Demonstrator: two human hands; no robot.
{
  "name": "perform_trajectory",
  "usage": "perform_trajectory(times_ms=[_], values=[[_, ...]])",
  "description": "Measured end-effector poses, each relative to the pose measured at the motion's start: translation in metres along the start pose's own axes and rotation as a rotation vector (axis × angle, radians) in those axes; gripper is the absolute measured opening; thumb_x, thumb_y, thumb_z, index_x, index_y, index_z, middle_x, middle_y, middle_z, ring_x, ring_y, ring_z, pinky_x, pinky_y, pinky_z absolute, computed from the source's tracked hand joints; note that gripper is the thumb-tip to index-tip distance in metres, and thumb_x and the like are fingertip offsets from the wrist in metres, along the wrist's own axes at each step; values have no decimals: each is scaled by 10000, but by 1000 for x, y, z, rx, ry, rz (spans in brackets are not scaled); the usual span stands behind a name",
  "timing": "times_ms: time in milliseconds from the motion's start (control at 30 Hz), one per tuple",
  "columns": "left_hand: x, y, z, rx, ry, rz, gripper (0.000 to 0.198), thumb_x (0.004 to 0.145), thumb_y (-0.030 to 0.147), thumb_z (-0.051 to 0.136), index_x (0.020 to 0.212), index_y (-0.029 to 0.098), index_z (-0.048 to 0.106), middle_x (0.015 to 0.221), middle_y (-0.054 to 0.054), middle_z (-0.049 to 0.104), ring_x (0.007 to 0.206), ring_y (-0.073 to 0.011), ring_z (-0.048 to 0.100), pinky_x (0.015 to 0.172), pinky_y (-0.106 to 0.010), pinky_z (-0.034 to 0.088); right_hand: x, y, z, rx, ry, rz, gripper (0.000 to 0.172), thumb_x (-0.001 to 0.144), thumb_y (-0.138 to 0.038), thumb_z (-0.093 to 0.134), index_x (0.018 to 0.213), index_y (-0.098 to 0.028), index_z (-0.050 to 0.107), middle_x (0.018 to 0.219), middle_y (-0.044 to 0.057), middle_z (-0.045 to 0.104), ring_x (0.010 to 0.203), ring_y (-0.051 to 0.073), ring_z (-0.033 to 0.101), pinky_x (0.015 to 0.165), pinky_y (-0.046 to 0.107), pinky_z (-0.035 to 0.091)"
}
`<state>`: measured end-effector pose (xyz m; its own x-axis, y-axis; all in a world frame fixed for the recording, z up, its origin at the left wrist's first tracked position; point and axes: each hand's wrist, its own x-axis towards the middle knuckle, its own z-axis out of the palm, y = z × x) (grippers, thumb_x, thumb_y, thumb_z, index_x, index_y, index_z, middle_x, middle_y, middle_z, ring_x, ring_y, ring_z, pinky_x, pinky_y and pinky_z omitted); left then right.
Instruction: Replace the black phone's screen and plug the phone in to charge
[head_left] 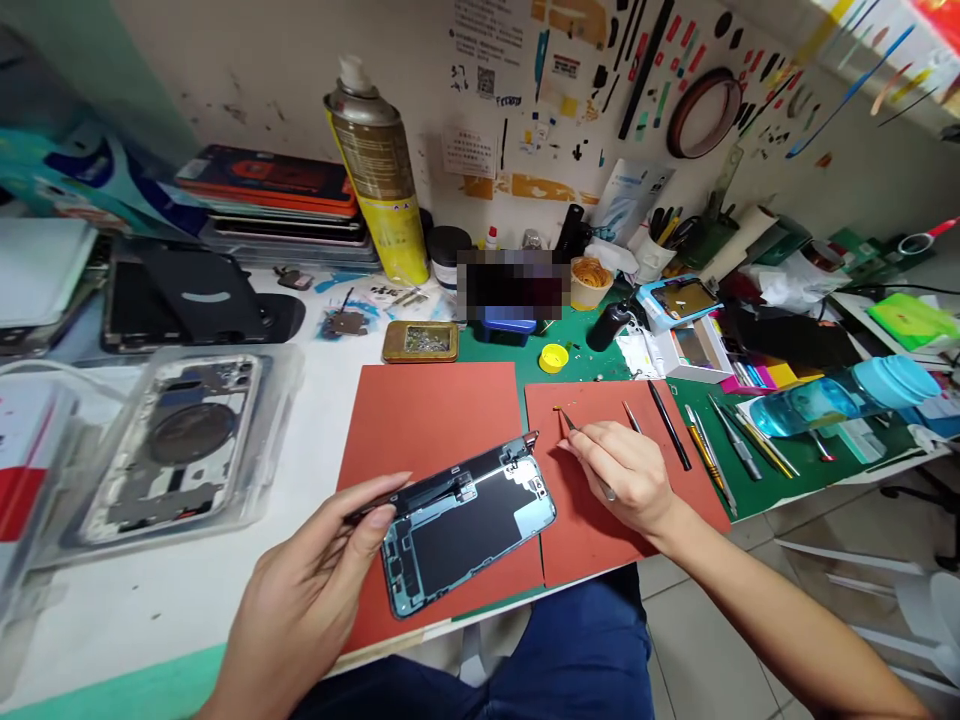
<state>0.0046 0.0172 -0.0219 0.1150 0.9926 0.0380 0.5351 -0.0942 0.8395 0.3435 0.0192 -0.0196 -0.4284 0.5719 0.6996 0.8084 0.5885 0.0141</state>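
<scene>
My left hand (322,565) grips a phone screen assembly (472,540) by its left end, thumb on top. The assembly is tilted above the left brown mat (435,410), its inner side facing up with flex cables and metal plates showing. My right hand (626,475) is closed around slim metal tweezers (568,420). Their tips point down at the right brown mat (630,550), touching or just above a tiny yellowish piece (556,408). Whether the tips hold that piece I cannot tell.
A clear plastic case (277,450) holding a phone frame lies left. Behind the mats stand a spray can (379,180), a small metal tin (420,342) and a yellow cap (553,358). Several hand tools (739,440) and a blue water bottle (840,395) lie right.
</scene>
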Motion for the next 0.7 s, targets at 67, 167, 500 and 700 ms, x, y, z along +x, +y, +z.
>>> perform_trajectory(times_ms=[67, 167, 500, 700], values=[[0, -1, 0, -3, 3, -6, 381, 1007, 609, 609, 1215, 332, 767, 1074, 10, 854, 877, -202, 834, 759, -203, 650, 0, 1, 1, 0, -12, -4, 134, 974, -47, 712, 1091, -98, 754, 892, 114, 800, 806, 196, 760, 722, 337, 655], [0, -1, 0, -2, 0, -14, 388, 1002, 617, 610, 1213, 332, 770, 1065, 8, 854, 876, -207, 834, 744, -205, 650, 1, 2, 0, 10, -29, 2, 135, 987, -40, 688, 1098, -95, 742, 901, 118, 801, 795, 191, 747, 718, 336, 649], [-2, -3, 4, -19, 71, -57, 373, 980, 648, 626, 1173, 371, 785, 882, 37, 824, 807, -204, 814, 742, -222, 655, -11, -13, -53, 170, 6, 204, 279, 974, 5, 668, 1206, -139, 728, 903, 87, 797, 784, 172, 751, 706, 303, 635], [1, -3, 1, 0, 4, -37, 381, 976, 654, 623, 1183, 375, 779, 965, 40, 844, 834, -200, 820, 750, -217, 652, -46, 18, -109, 229, -63, 691, 279, 1022, -264, 702, 1291, -202, 738, 1067, 86, 791, 887, 195, 795, 771, 291, 666]])
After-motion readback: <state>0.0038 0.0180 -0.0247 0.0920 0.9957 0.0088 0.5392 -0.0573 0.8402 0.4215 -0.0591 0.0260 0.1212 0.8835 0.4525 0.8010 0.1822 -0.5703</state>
